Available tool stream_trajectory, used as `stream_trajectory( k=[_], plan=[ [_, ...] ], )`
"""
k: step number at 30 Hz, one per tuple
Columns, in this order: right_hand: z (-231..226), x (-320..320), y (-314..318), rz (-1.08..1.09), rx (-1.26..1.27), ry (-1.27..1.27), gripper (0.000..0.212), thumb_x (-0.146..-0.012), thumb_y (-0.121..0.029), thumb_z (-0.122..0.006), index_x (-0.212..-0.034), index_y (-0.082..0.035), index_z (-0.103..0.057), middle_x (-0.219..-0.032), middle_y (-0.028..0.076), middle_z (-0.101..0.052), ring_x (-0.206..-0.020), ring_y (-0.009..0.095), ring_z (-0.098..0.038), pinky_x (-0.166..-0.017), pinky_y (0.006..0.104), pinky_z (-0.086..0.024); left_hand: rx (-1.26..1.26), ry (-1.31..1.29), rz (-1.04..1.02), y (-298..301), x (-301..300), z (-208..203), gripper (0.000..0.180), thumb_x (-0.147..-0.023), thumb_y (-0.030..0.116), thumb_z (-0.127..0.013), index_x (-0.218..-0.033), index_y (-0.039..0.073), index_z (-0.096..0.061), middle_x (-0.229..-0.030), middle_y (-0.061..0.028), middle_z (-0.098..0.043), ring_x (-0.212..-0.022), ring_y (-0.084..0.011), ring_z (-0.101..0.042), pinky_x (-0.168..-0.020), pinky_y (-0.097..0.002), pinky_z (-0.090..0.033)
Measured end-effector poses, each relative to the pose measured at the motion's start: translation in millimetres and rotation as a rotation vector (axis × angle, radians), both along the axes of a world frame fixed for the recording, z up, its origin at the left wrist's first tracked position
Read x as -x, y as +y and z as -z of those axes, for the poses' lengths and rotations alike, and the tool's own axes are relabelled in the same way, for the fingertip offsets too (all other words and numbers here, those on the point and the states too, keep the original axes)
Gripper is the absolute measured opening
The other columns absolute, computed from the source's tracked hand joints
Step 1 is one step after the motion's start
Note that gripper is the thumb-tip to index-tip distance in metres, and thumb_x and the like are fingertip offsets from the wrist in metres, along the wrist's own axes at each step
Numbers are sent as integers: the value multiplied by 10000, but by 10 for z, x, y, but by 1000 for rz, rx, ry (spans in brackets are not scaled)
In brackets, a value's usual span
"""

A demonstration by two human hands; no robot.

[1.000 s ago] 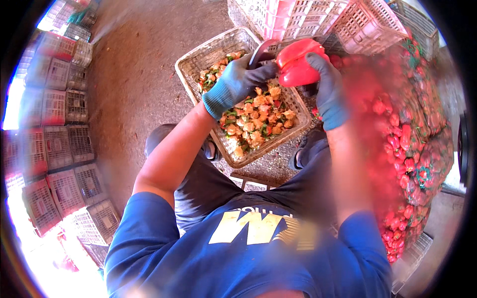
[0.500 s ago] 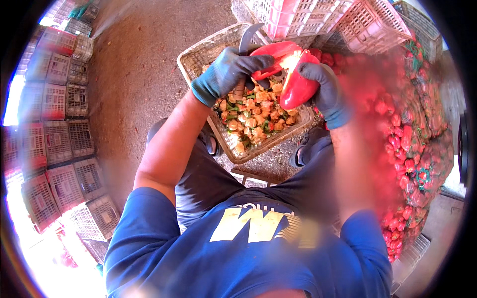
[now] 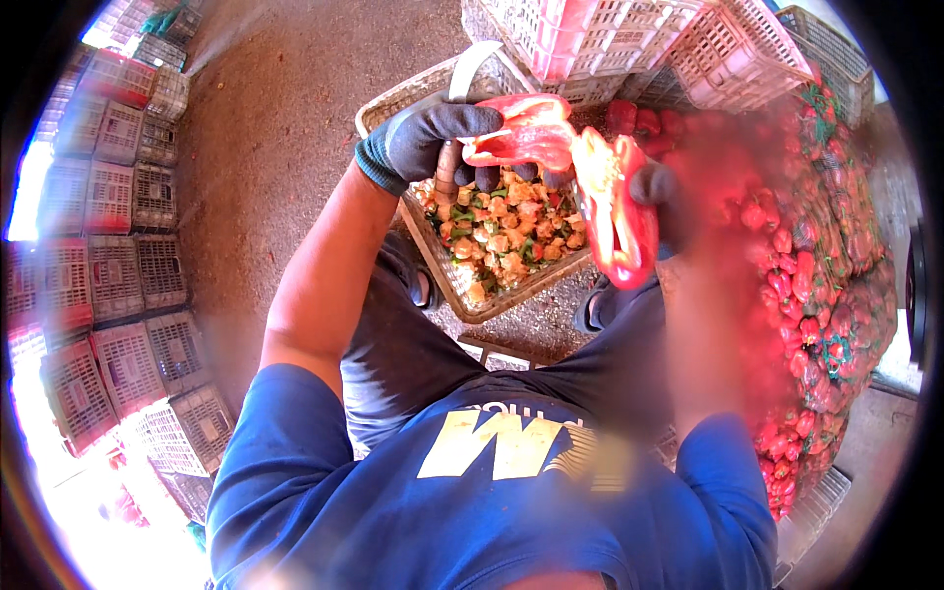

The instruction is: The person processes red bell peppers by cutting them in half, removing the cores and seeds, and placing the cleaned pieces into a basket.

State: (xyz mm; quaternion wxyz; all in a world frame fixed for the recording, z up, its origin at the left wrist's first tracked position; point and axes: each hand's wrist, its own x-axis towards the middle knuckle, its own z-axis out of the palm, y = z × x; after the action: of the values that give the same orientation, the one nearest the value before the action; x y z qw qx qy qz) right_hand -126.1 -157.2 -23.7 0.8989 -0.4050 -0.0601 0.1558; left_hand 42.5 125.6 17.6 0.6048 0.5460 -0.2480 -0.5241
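My gloved left hand (image 3: 423, 143) is closed round a curved knife, its pale blade (image 3: 472, 69) pointing up and away and its brown handle (image 3: 445, 175) below the fingers. The same hand grips one half of a red bell pepper (image 3: 526, 133). My gloved right hand (image 3: 664, 202), partly blurred, is shut on the pepper's other half (image 3: 619, 221), cut side up with pale core showing at its top. The halves meet or nearly meet between my hands. Beneath them, a worn plastic crate (image 3: 433, 251) holds cut-out pepper cores and green stems (image 3: 506, 226).
A big heap of red peppers (image 3: 782, 285) lies on my right, beside filled net bags (image 3: 855, 236). Pink and white crates (image 3: 619, 39) stand at the far side. Stacked crates (image 3: 113, 206) line the left, across brown floor (image 3: 246, 128). My legs flank the near crate.
The pepper has been spread into two halves, their insides turned up. My right hand has come nearer and slightly right with its half; my left hand has shifted a little left.
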Motion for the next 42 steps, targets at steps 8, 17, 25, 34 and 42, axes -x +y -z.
stream_trajectory(
  k=[8,17,25,34,42],
  plan=[
    [-769,103,90,44,487,-84,309,-795,-283,-710,-908,4,-689,-968,108,-714,-942,229,-682,-892,374,-545,156,81,62,-29,16,50,495,-1039,416,-567,-1309,7,-634,-1091,-133,-764,-702,-148,-710,-557,-219,-515],
    [-524,0,-30,-208,1786,-31,683,-710,-520,-772,-1157,-12,-685,-1073,285,-717,-1037,445,-694,-927,477,-550,-360,-439,204,-91,28,114,772,-952,218,-751,-1590,34,-355,-1443,-118,-588,-1127,-115,-589,-1002,-293,-491],
    [-67,-53,-139,125,1144,-112,770,-761,-446,-865,-1359,-44,-595,-1156,194,-718,-1088,301,-703,-956,397,-552,141,-304,-487,-974,-301,-802,636,-1025,424,-575,-1512,29,-469,-1233,-177,-706,-1025,-247,-716,-841,-375,-533],
    [-458,-169,119,540,639,-352,773,-790,-379,-893,-1377,-14,-547,-1199,84,-681,-1095,155,-642,-1000,329,-510,-123,-178,-303,-647,299,2,689,-1050,601,-459,-1387,11,-570,-1144,-178,-737,-862,-271,-749,-732,-359,-619],
    [-458,-228,191,506,572,-329,792,-815,-243,-883,-1467,-23,-490,-1301,95,-644,-1189,172,-604,-1071,336,-475,-161,10,-320,-564,624,-238,508,-1062,455,-510,-1220,1,-673,-830,-150,-743,-437,-200,-612,-417,-265,-508]
  ],
)
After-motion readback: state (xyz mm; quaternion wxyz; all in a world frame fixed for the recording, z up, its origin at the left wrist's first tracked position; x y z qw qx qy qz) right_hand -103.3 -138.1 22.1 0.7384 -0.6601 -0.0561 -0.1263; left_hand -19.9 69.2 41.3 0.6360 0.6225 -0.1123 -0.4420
